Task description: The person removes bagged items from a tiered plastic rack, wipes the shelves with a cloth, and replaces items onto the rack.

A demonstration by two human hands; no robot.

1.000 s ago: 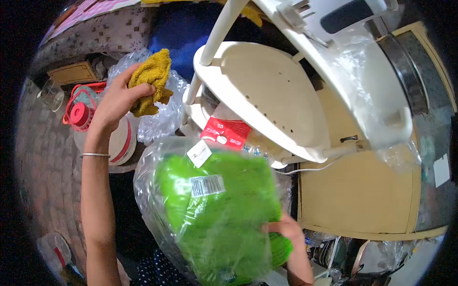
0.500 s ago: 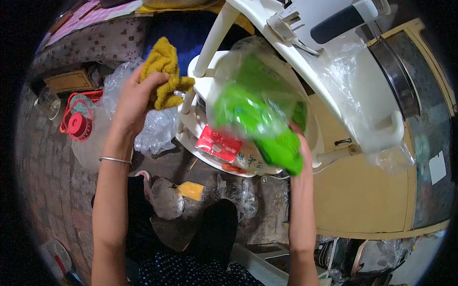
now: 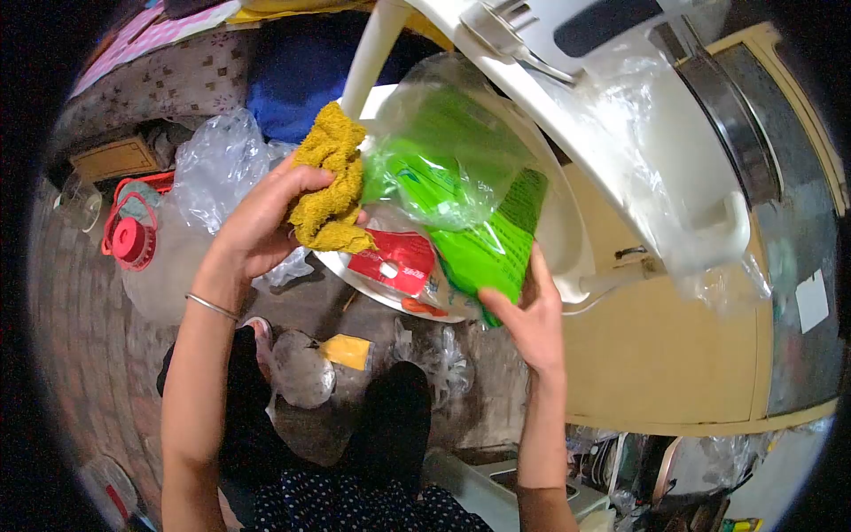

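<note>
My left hand (image 3: 270, 217) is wrapped round a bunched mustard-yellow cloth (image 3: 332, 182), just left of the white rack. My right hand (image 3: 529, 310) grips the lower right edge of a bright green item (image 3: 461, 195) in a clear plastic bag. The green item lies over the middle shelf of the white rack (image 3: 567, 226). On the lower shelf, beside it, is a red-labelled packet (image 3: 399, 262), partly covered by the green bag.
Above right, the rack's top holds a plug (image 3: 496, 28) and clear plastic. A cream cabinet (image 3: 665, 355) stands to the right. At left are a red-capped container (image 3: 133, 244) and a crumpled plastic bag (image 3: 217, 164). A yellow packet (image 3: 347, 352) lies on the floor.
The green bagged item has gone from in front of me up onto the rack's shelf, with my right hand still on it. My left hand has moved right and down with the yellow cloth.
</note>
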